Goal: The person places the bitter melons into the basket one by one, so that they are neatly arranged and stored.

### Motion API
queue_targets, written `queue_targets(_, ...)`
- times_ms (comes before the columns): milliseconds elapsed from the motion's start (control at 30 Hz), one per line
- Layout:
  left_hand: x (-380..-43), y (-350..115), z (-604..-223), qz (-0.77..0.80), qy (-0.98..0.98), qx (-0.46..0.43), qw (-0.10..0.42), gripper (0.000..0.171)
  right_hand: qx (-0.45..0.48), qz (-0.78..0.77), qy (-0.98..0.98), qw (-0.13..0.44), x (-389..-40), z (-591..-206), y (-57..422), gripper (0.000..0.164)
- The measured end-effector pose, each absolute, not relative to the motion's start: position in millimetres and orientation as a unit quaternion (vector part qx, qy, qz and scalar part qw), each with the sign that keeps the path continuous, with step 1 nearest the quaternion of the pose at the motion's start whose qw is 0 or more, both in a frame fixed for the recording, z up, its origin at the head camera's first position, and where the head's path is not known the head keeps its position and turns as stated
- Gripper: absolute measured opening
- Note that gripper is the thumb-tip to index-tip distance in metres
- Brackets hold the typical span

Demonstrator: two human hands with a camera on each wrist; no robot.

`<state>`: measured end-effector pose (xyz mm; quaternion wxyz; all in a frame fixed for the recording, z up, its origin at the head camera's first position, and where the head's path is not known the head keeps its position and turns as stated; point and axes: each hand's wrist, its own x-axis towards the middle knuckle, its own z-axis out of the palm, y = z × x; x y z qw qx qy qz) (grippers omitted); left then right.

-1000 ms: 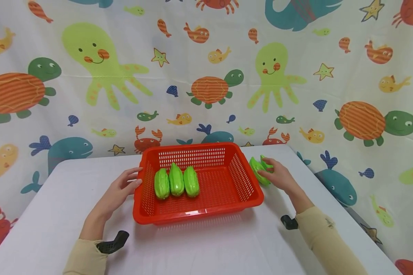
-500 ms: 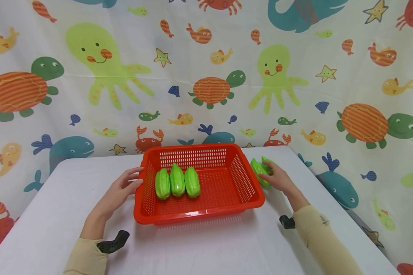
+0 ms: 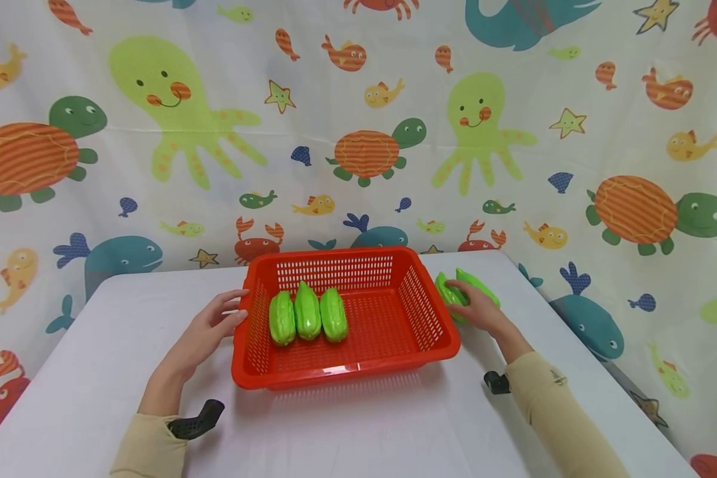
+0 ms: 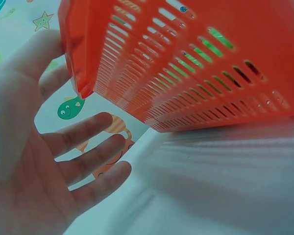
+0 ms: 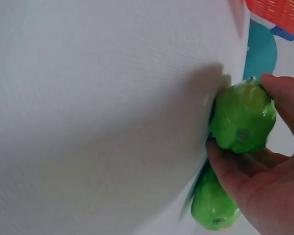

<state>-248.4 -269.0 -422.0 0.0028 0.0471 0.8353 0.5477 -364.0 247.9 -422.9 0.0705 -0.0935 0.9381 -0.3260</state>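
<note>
A red plastic basket with slotted sides stands mid-table. Three glossy, ridged green bitter melons lie side by side in its left half. At its left rim is my left hand, fingers spread and relaxed; in the left wrist view the thumb lies against the rim and the other fingers stay apart from the wall. Just right of the basket, my right hand holds a bitter melon between thumb and fingers, low over the table. A second bitter melon lies beyond that hand, farther right.
A white cloth covers the table, whose right edge runs close past my right forearm. Behind it hangs a curtain printed with sea animals. Dark wrist cameras sit at both cuffs.
My right hand has shifted slightly left, from over the farther bitter melon onto the one nearest the basket, and now grips it. The left hand stays at the rim.
</note>
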Motion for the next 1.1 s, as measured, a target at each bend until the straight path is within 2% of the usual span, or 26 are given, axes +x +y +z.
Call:
queue_targets(200,-249,-270,-423,0.551,0.833,0.049,0.003,0.065,-0.161,-0.311,0.934,0.063,-366,-423,248,0.044)
queue_targets(433,-250,-270,-423,0.552,0.833,0.046,0.005,0.065,-0.181,-0.281,0.941,0.058,-362,-420,246,0.038)
queue_targets(733,-250,-270,-423,0.552,0.833,0.046,0.004,0.065,-0.154,-0.29,0.943,0.057,-358,-418,242,0.044)
queue_targets(1000,-251,-271,-424,0.551,0.834,0.046,0.006,0.066,-0.034,-0.34,0.938,0.053,-355,-413,240,0.054)
queue_targets(1100,-251,-271,-423,0.551,0.833,0.047,0.006,0.065,-0.023,-0.363,0.931,0.04,-354,-407,240,0.056)
